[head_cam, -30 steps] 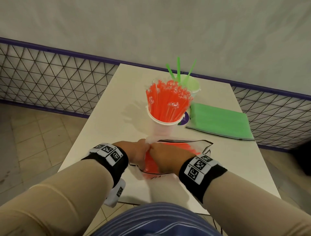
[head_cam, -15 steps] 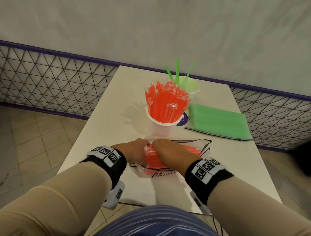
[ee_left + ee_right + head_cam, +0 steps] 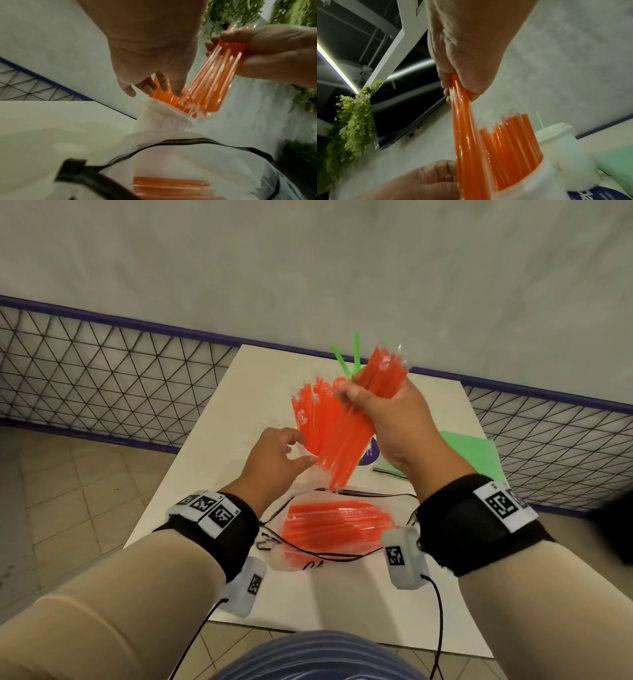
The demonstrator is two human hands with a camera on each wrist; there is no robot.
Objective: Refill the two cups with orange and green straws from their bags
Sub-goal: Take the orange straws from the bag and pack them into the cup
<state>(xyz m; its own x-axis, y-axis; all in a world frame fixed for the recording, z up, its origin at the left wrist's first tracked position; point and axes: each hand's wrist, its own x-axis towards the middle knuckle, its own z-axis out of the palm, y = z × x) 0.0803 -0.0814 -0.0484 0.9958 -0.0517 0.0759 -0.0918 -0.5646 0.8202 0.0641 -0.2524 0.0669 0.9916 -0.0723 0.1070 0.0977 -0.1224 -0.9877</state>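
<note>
My right hand (image 3: 366, 398) grips a bundle of orange straws (image 3: 342, 460), tilted, with its lower ends just above the rim of the white cup (image 3: 163, 121). That cup is packed with orange straws (image 3: 311, 412). My left hand (image 3: 291, 450) reaches in from the left with fingers (image 3: 154, 86) nearly straight, touching the straws in the cup. Nearer me, the clear orange-straw bag (image 3: 335, 529) lies open on the white table (image 3: 267, 392) with straws inside. Behind stands the second cup (image 3: 559, 138) with a few green straws (image 3: 356, 347). The green-straw bag (image 3: 472, 453) lies flat at the right.
The table is small, with its left edge close to my left hand and its front edge near my body. A purple-railed mesh fence (image 3: 102, 378) and a grey wall run behind it. Tiled floor lies to the left. Wrist-camera cables hang over the front edge.
Both hands left the orange bag. My right hand lifted a bundle of orange straws up over the orange cup, and my left hand rose to the straws in that cup.
</note>
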